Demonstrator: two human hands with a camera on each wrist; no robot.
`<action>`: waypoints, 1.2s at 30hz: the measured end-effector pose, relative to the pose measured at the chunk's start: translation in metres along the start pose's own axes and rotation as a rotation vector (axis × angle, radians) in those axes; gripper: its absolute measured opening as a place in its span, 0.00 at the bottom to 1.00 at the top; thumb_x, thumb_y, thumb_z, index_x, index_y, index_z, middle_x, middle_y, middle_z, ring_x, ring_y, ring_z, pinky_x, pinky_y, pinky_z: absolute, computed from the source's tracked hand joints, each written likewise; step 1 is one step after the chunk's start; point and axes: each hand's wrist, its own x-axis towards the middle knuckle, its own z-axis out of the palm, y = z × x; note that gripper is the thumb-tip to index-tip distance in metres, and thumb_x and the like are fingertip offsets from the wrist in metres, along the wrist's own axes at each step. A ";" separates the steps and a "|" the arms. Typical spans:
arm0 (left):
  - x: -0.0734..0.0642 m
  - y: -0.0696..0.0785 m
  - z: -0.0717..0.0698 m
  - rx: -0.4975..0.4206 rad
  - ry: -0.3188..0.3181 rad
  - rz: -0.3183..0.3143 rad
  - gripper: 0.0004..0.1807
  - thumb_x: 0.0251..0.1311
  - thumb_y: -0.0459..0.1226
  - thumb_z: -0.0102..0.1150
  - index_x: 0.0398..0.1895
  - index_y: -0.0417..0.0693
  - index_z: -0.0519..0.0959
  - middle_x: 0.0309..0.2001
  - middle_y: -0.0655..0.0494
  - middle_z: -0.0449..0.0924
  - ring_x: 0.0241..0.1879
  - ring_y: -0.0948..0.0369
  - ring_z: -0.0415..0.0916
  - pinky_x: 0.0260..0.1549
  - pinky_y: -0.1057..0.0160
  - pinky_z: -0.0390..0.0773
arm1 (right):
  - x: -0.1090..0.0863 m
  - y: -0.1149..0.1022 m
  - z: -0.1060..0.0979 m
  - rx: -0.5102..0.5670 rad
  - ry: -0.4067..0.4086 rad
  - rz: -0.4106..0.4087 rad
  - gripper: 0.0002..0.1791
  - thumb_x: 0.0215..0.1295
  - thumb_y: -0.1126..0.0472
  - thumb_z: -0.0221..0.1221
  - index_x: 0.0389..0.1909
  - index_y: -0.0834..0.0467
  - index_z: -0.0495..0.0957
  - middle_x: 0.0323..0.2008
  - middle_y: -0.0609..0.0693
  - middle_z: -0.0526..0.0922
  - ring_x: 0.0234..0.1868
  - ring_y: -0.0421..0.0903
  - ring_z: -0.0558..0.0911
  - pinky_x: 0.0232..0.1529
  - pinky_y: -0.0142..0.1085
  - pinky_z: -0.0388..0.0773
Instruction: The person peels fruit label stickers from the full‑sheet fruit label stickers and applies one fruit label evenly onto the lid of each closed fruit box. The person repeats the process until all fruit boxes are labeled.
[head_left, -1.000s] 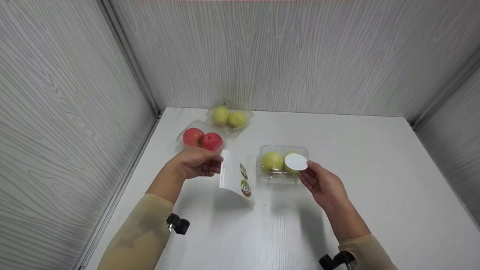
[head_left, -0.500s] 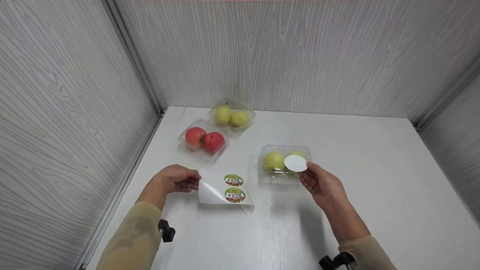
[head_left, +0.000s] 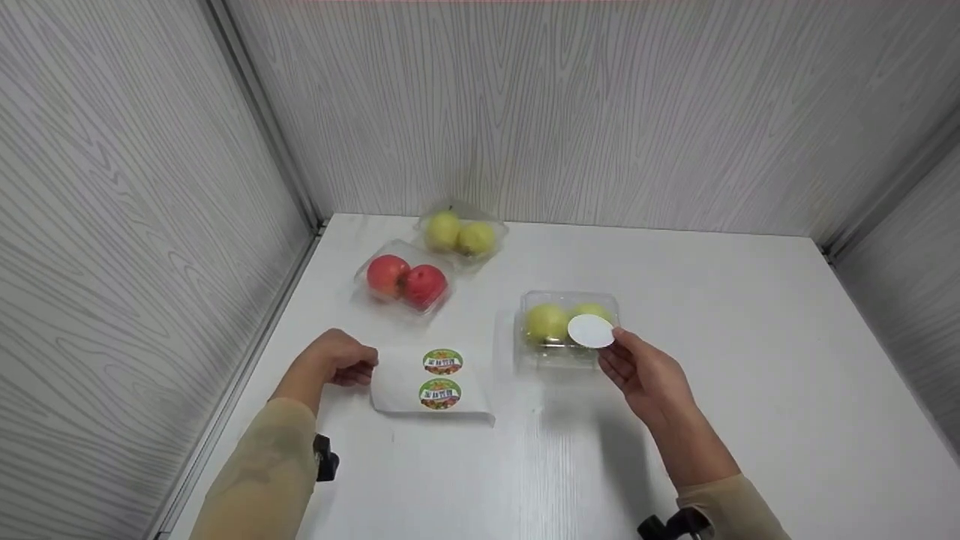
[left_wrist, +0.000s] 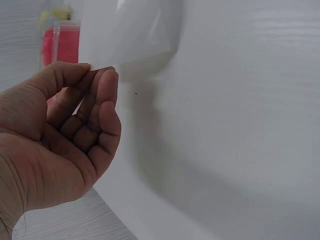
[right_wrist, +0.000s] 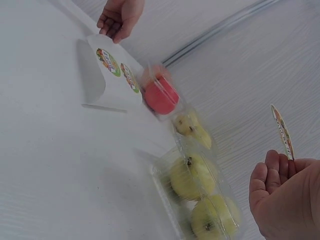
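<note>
My left hand (head_left: 339, 358) pinches the left edge of a white sticker sheet (head_left: 401, 382) low over the table. Two oval stickers (head_left: 442, 361) with green borders and fruit pictures are on that sheet. In the left wrist view, thumb and fingertips of the left hand (left_wrist: 75, 120) meet at the sheet's corner. Between thumb and fingers my right hand (head_left: 649, 375) holds a single oval sticker (head_left: 590, 331), white back toward the head camera; its printed side shows in the right wrist view. Below and behind this sticker sits a clear plastic box (head_left: 559, 356) with two yellow-green pears (head_left: 546, 323).
At the back left stands a clear box (head_left: 435, 304) with two red fruits (head_left: 386, 275). Behind it, near the back wall, another clear box (head_left: 495, 259) holds two yellow pears (head_left: 444, 230). Grey wood-grain panels (head_left: 562, 112) border the white table (head_left: 712, 322).
My left hand has moved left and down toward the table, and the sheet has swung flatter, bringing its two stickers face up. The right hand with its sticker has barely moved.
</note>
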 end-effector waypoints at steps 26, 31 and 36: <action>0.014 0.006 -0.013 0.288 0.213 0.079 0.11 0.57 0.33 0.56 0.22 0.37 0.85 0.17 0.53 0.83 0.16 0.64 0.77 0.18 0.69 0.75 | -0.002 0.003 -0.004 -0.023 -0.003 -0.031 0.09 0.77 0.62 0.62 0.50 0.63 0.80 0.39 0.50 0.89 0.44 0.43 0.88 0.57 0.36 0.82; 0.014 0.005 -0.011 0.329 0.270 0.076 0.09 0.53 0.34 0.56 0.18 0.42 0.79 0.16 0.53 0.79 0.16 0.63 0.73 0.16 0.68 0.70 | -0.002 0.003 -0.003 -0.032 0.007 -0.037 0.10 0.77 0.62 0.63 0.52 0.64 0.79 0.39 0.49 0.89 0.43 0.42 0.88 0.56 0.36 0.83; 0.013 0.011 -0.010 0.388 0.309 0.064 0.10 0.58 0.36 0.58 0.20 0.44 0.77 0.16 0.53 0.80 0.17 0.62 0.74 0.19 0.65 0.69 | -0.002 0.001 -0.003 -0.043 0.014 -0.044 0.13 0.77 0.62 0.63 0.55 0.65 0.78 0.38 0.49 0.89 0.43 0.42 0.88 0.56 0.36 0.83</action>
